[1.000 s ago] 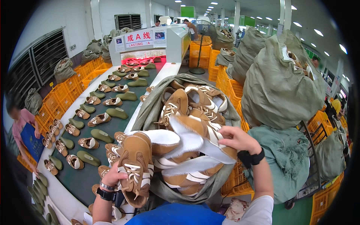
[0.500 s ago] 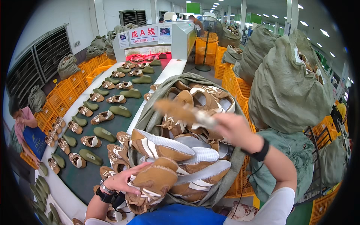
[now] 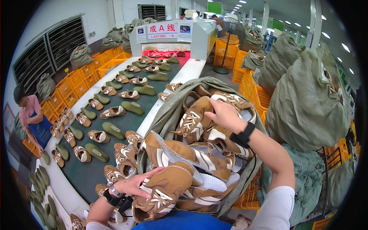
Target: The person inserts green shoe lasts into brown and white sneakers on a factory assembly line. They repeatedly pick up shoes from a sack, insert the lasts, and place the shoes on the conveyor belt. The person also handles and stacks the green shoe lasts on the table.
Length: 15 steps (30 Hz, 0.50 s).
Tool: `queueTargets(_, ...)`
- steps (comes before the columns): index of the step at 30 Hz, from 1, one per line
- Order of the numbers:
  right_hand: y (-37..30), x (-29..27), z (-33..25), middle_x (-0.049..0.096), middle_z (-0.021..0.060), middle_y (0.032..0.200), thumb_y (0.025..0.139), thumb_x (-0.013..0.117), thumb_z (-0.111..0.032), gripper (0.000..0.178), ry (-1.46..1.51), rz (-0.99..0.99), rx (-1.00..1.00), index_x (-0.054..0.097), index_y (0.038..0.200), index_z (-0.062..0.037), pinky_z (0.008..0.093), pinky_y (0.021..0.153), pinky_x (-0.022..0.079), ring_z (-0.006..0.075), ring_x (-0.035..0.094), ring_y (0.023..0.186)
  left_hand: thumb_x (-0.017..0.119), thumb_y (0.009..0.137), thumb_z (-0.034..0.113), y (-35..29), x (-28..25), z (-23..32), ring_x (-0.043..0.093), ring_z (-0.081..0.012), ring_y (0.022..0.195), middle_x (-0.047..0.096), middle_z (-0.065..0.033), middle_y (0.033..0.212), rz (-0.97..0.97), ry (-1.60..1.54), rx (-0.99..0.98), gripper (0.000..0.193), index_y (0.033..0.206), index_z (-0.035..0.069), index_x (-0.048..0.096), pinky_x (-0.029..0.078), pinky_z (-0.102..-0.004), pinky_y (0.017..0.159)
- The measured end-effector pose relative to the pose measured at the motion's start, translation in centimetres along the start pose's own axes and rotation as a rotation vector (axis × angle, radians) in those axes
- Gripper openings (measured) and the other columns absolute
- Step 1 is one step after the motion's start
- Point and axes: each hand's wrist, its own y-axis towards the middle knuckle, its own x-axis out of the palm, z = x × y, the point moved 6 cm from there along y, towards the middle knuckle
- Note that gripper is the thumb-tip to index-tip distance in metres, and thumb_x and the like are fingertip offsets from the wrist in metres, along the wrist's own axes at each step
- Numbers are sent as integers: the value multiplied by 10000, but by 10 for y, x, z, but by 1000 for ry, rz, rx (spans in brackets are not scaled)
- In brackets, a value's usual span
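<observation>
My left hand (image 3: pixel 132 187) is closed on the side of a brown shoe (image 3: pixel 170 182) with white laces, at the near edge of a sack. A second toe edge shows just behind that shoe. The sack (image 3: pixel 153 119) is grey-green and full of brown-and-white shoes. My right hand (image 3: pixel 228 115) reaches into it, thumb and fingers apart, at the edge of a laced brown shoe (image 3: pixel 193 119); some fingertips are hard to make out. Between my hands another brown shoe (image 3: pixel 209 157) lies across shoes with pale undersides.
To the left a dark green conveyor (image 3: pixel 115 153) carries rows of shoes and green shoe lasts (image 3: pixel 113 130) toward a grey machine (image 3: pixel 168 44). A co-worker (image 3: pixel 30 115) stands at its far left side. Bulging sacks (image 3: pixel 306 103) and orange crates (image 3: pixel 255 90) line the right.
My right hand has put down the shoe it held, which lies among those in the sack, and has moved to the laced shoe farther up. My left hand still holds its shoe.
</observation>
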Motion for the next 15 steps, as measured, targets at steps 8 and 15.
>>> queueTargets(8, -10, 12, -78, 631, 39, 801, 934, 550, -196, 343, 957, -504, -289, 437, 1239, -90, 277, 679, 475, 111, 591, 734, 783, 755, 298, -10, 9, 2, 160, -224, 1425, 136, -134, 1560, 71, -80, 12, 982, 1474, -7, 188, 151, -373, 1146)
queueTargets(15, -31, 54, -75, 620, 138, 900, 992, 397, -417, 480, 671, -510, -164, 417, 1307, -56, 337, 815, 462, 229, 607, 914, 793, 746, 288, -12, 18, 11, 208, -267, 1417, 184, -156, 1546, 54, 31, 51, 834, 1404, -6, 374, 195, -392, 1137)
